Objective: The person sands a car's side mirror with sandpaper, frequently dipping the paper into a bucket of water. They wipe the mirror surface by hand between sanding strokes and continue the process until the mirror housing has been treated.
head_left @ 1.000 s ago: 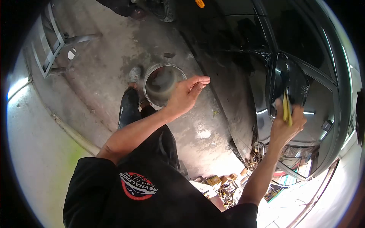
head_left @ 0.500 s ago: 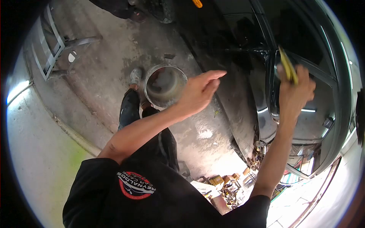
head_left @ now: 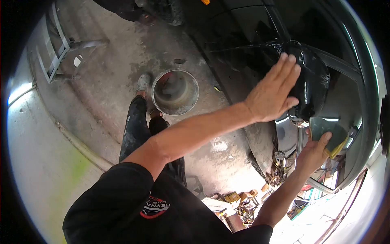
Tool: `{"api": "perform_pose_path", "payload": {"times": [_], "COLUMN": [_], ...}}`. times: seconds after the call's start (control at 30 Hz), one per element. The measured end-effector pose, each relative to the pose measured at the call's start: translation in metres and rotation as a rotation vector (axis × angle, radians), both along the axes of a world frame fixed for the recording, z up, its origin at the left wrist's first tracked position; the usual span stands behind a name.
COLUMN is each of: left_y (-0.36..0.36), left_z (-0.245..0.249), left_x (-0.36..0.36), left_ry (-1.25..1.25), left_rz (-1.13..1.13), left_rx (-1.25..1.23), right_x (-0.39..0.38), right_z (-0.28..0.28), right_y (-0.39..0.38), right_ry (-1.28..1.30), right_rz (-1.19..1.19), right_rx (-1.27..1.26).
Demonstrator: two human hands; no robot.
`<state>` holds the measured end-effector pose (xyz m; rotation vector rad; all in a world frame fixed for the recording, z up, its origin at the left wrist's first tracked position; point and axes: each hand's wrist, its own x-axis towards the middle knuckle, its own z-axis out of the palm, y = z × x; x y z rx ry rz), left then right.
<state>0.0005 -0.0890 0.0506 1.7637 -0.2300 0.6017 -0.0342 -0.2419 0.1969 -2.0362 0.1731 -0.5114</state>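
My left hand (head_left: 274, 91) lies with fingers stretched out against the edge of a glossy black side mirror (head_left: 317, 79) on a dark car. Below the mirror, my right hand (head_left: 315, 152) grips a thin dark green sheet (head_left: 329, 132) with a yellow edge, thumb on its face. The sheet is beside the car window, near the mirror's lower end. Wet streaks show on the black bodywork left of the mirror.
A round bucket (head_left: 175, 92) with cloudy liquid stands on the concrete floor by my feet. A metal frame (head_left: 57, 49) is at the upper left. Boxes and clutter (head_left: 235, 199) lie at the bottom. Part of something dark with a wheel shape is at the top.
My left hand has moved right from above the floor onto the mirror. My right hand has moved down from the mirror with the sheet, now turned to show its green face.
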Motion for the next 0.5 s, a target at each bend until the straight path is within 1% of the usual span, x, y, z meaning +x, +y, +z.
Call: {"api": "perform_pose_path", "payload": {"times": [0.03, 0.13, 0.17, 0.23, 0.27, 0.33, 0.43, 0.5], "left_y": [-0.01, -0.035, -0.043, -0.049, -0.051, -0.047, -0.031, -0.021], "left_z": [-0.001, -0.002, -0.003, -0.004, -0.005, -0.008, -0.024, -0.048], "left_x": [-0.008, -0.034, -0.041, -0.052, -0.056, -0.059, -0.066, -0.072], "left_ry": [-0.003, -0.007, -0.006, 0.005, 0.008, -0.032, -0.074, -0.053], "left_rz": [-0.008, -0.014, 0.0, -0.056, -0.087, -0.073, -0.126, -0.19], "left_rx": [0.013, 0.051, 0.062, 0.06, 0.057, 0.105, 0.211, 0.25], "right_x": [-0.003, -0.007, -0.008, -0.008, -0.008, -0.005, 0.01, 0.018], "right_z": [0.004, 0.0, 0.0, 0.003, 0.004, 0.005, -0.005, -0.008], "right_y": [-0.011, -0.013, -0.012, -0.007, -0.005, -0.002, 0.011, 0.027], "right_ry": [0.11, 0.033, 0.043, 0.061, 0.071, 0.089, 0.009, -0.229], "right_rz": [-0.052, 0.037, 0.047, 0.067, 0.092, 0.141, 0.212, 0.54], "right_rx": [0.011, 0.038, 0.072, 0.137, 0.124, 0.1, -0.324, -1.129]}}
